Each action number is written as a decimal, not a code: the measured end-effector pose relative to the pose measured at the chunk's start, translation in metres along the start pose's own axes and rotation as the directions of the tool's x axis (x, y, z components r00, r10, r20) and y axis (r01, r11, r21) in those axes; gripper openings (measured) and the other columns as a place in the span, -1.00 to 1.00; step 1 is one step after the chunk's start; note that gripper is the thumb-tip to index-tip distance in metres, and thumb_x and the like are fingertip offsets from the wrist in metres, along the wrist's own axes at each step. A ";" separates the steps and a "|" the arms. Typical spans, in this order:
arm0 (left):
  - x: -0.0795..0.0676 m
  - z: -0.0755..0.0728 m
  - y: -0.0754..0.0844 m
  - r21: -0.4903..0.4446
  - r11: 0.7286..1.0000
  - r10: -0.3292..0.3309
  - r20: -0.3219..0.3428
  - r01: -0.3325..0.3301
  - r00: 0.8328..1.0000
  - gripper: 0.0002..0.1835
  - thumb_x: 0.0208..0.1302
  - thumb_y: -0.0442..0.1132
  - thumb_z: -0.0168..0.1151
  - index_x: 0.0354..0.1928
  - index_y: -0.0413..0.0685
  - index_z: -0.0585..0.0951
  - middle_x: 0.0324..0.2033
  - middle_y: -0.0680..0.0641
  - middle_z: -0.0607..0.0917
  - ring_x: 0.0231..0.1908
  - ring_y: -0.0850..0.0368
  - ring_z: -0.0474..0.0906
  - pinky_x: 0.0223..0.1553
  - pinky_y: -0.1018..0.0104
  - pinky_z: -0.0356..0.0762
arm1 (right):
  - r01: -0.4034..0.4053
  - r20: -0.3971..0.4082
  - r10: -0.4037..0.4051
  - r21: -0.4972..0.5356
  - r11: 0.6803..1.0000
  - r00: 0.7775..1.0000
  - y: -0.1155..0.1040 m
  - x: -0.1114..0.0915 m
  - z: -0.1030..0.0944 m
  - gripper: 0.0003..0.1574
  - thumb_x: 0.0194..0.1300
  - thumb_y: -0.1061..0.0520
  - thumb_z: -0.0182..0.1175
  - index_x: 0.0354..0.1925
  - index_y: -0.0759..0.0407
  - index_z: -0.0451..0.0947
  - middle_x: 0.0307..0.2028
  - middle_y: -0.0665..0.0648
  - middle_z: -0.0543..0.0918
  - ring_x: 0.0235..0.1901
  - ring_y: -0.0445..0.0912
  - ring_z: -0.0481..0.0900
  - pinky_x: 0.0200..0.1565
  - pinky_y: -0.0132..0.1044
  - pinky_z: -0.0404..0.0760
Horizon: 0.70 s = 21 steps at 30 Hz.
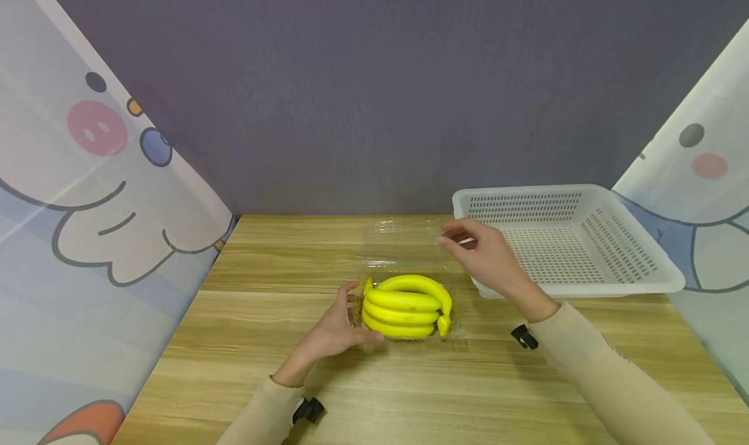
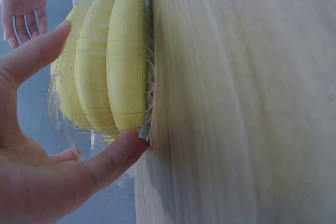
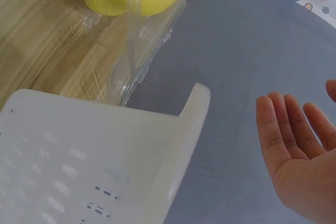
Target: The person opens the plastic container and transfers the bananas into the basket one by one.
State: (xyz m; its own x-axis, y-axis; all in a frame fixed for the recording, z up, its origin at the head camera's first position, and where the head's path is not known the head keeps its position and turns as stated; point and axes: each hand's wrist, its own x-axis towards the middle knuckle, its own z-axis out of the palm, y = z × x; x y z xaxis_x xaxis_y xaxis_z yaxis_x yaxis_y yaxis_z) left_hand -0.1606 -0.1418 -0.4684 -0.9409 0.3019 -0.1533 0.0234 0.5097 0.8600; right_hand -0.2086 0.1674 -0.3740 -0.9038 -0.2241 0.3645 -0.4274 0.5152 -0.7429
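Note:
A bunch of yellow bananas [image 1: 404, 307] lies in a clear plastic clamshell box [image 1: 458, 324] on the wooden table. The box's transparent lid [image 1: 400, 242] is swung back, away from me. My left hand [image 1: 335, 324] holds the box's left end, thumb at the front and fingers round the left side. In the left wrist view, its fingertips [image 2: 128, 137] meet the lower corner of the box, close to the tabletop. My right hand [image 1: 482, 253] is raised by the lid's right edge, fingers relaxed and slightly bent, with nothing in them in the right wrist view [image 3: 299, 153].
A white perforated plastic basket [image 1: 643, 253] stands at the back right, behind and beside my right forearm. A grey panel [image 1: 374, 94] rises behind the wooden table [image 1: 234, 341]. Cartoon-printed sheets [image 1: 105, 191] flank both sides.

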 end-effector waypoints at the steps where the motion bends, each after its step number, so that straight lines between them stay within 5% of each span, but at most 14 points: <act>1: 0.000 0.000 0.000 -0.003 1.000 -0.005 -0.001 0.005 1.000 0.31 -0.06 0.00 0.68 0.57 -0.13 -0.04 0.34 -0.33 0.35 0.25 -0.28 0.42 0.12 -0.18 0.50 | 0.007 0.002 -0.007 -0.004 1.000 1.000 -0.001 -0.001 0.000 -0.66 0.45 0.08 0.28 0.07 0.25 0.63 -0.09 0.15 0.73 -0.11 0.01 0.68 -0.08 -0.13 0.66; 6: 0.002 0.000 -0.001 0.005 1.000 0.004 0.003 -0.004 1.000 0.31 -0.05 0.00 0.67 0.57 -0.13 -0.05 0.36 -0.35 0.33 0.26 -0.30 0.41 0.14 -0.20 0.49 | 0.025 -0.003 -0.025 -0.015 1.000 1.000 -0.004 -0.004 0.000 -0.67 0.42 0.12 0.30 0.06 0.26 0.64 -0.10 0.15 0.74 -0.13 0.01 0.69 -0.09 -0.25 0.66; 21: 0.001 0.000 0.000 0.014 1.000 -0.007 0.003 0.007 1.000 0.29 -0.05 0.01 0.67 0.57 -0.09 -0.03 0.38 -0.36 0.31 0.28 -0.30 0.40 0.16 -0.21 0.47 | 0.077 0.003 -0.077 -0.009 0.997 0.997 -0.008 -0.011 0.009 -0.73 0.37 0.19 0.34 -0.01 0.29 0.66 -0.16 0.13 0.76 -0.19 -0.02 0.71 -0.11 -0.12 0.69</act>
State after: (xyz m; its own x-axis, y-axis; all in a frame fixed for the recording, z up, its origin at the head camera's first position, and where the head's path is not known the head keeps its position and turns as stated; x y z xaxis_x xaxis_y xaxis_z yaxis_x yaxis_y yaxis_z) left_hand -0.1615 -0.1418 -0.4683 -0.9402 0.3003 -0.1608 0.0214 0.5232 0.8519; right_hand -0.1953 0.1584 -0.3767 -0.8681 -0.2659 0.4193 -0.4959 0.5037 -0.7073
